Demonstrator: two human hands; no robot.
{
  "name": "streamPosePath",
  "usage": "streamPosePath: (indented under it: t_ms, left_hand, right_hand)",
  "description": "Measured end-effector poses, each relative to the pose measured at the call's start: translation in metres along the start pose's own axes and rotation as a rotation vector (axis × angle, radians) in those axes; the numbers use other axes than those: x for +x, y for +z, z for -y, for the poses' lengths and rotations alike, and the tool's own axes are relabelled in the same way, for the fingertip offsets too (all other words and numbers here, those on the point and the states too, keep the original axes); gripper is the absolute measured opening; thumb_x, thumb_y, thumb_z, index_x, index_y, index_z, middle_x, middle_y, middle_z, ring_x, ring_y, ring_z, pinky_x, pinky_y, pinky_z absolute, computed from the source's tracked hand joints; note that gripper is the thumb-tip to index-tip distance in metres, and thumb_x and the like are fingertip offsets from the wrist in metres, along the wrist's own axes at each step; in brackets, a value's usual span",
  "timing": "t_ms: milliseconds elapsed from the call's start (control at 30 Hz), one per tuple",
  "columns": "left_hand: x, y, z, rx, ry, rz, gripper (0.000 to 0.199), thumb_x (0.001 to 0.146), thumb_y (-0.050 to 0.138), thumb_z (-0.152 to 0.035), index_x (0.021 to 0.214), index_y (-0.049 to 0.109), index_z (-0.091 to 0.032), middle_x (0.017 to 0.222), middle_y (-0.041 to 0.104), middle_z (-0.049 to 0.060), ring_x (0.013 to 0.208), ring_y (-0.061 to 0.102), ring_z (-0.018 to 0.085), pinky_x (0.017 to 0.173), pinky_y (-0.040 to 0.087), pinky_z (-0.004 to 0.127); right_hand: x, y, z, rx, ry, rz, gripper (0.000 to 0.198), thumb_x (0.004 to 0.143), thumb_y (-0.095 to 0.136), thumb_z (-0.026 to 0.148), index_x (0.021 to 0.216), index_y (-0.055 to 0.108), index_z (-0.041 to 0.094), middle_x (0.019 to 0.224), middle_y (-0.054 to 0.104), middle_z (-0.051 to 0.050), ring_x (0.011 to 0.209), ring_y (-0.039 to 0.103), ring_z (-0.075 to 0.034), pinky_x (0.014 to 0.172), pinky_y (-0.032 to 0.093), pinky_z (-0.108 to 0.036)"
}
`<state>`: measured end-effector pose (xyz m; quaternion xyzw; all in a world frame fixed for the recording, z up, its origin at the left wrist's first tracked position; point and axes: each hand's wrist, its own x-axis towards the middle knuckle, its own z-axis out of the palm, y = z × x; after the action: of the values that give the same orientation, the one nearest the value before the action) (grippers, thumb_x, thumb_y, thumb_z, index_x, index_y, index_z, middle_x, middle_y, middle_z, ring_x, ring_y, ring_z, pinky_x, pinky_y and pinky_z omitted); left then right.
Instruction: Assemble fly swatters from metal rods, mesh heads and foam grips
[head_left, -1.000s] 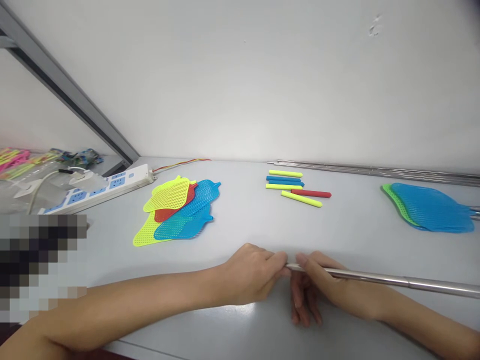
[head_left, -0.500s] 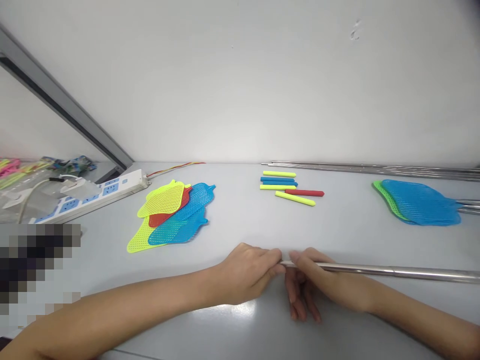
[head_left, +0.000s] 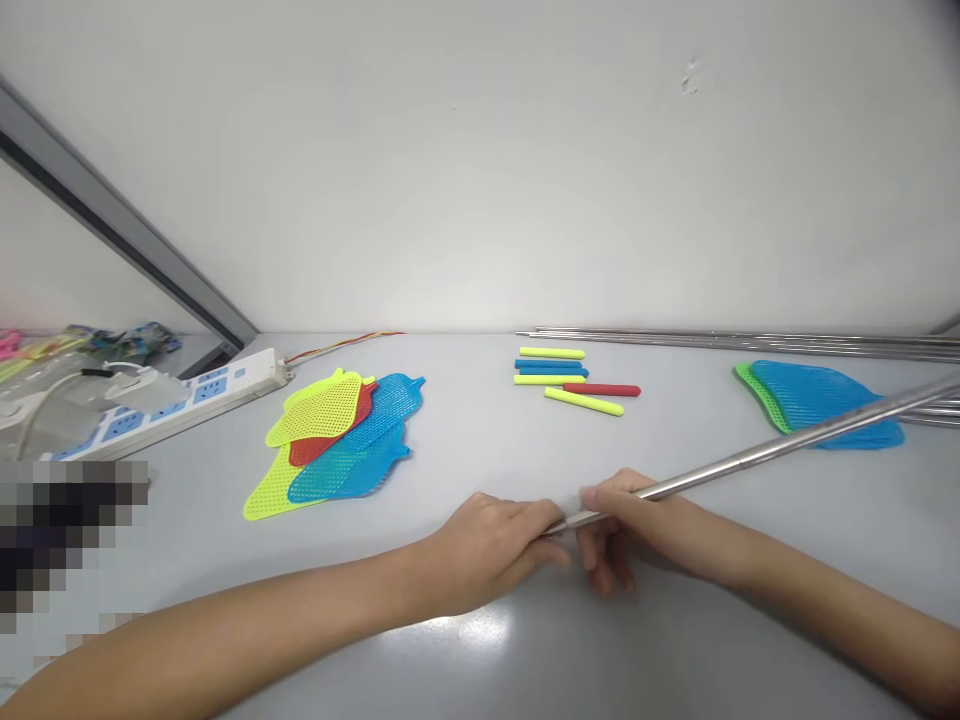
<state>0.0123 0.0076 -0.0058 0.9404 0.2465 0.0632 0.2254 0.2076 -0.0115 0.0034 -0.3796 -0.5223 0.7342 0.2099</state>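
Note:
A shiny telescopic metal rod [head_left: 739, 462] slants from the table's middle up to the right edge. Its thin tip is pinched by my left hand [head_left: 499, 545], fingers pointing right. Just beside it, my right hand [head_left: 619, 520] grips the rod between thumb and index finger, the other fingers hanging loosely below. Behind the hands lie several plastic handle sleeves: yellow-green ones [head_left: 583, 402], blue ones [head_left: 551, 369] and a red one [head_left: 602, 390]. To the left is an overlapping pile of mesh fly-swatter heads, in yellow-green [head_left: 311, 415], red [head_left: 326, 435] and blue [head_left: 352, 475].
More swatter heads, blue [head_left: 810, 395] over green, lie at the right with metal rods attached, partly behind the held rod. A bundle of thin metal rods [head_left: 712, 339] runs along the wall. At left are a white power strip [head_left: 232, 385] with plugs and plastic-bagged items.
The rod's far end has swung upward, from nearly level to a slant across the right swatter heads. My right hand has risen slightly with it. The view has shifted a little.

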Motion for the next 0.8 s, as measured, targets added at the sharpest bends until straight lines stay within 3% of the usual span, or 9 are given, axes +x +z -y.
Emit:
streamPosePath:
  t_ms: [167,500,667,800]
  left_hand:
    - [0.001,-0.002,-0.003,-0.026,-0.081,0.009,0.022,0.088,0.020,-0.031,0.087,0.039,-0.019,0.067,0.052,-0.002,0.054,0.047,0.010,0.051,0.036,0.020]
    - [-0.001,-0.002,0.000,-0.189,-0.148,-0.074,0.025,0.089,0.020,-0.028,0.074,0.037,-0.019,0.055,0.038,-0.005,0.047,0.035,0.008,0.048,0.030,0.018]
    - [-0.001,-0.001,0.004,-0.136,-0.063,0.008,0.023,0.087,0.023,-0.027,0.072,0.038,-0.019,0.056,0.039,-0.005,0.049,0.036,0.009,0.050,0.030,0.019]
    - [0.000,-0.001,0.005,-0.191,-0.092,-0.017,0.025,0.088,0.023,-0.028,0.071,0.039,-0.019,0.058,0.039,-0.005,0.051,0.036,0.008,0.051,0.030,0.019]
  right_hand:
    - [-0.007,-0.006,0.018,-0.140,-0.008,-0.145,0.046,0.084,0.030,0.035,0.055,0.058,0.011,0.053,0.059,-0.008,0.054,0.054,-0.015,0.056,0.042,-0.028]
    - [-0.019,-0.003,0.025,-0.348,0.038,0.000,0.049,0.087,0.024,0.038,0.070,0.062,0.012,0.065,0.063,-0.007,0.064,0.055,-0.014,0.060,0.041,-0.024]
    - [-0.022,0.003,0.023,-0.316,0.042,0.104,0.047,0.086,0.026,0.040,0.075,0.060,0.011,0.070,0.063,-0.008,0.068,0.058,-0.015,0.066,0.043,-0.025]
    - [-0.021,0.001,0.020,-0.309,0.039,0.057,0.050,0.087,0.023,0.041,0.072,0.060,0.012,0.068,0.062,-0.007,0.067,0.058,-0.015,0.064,0.042,-0.024]
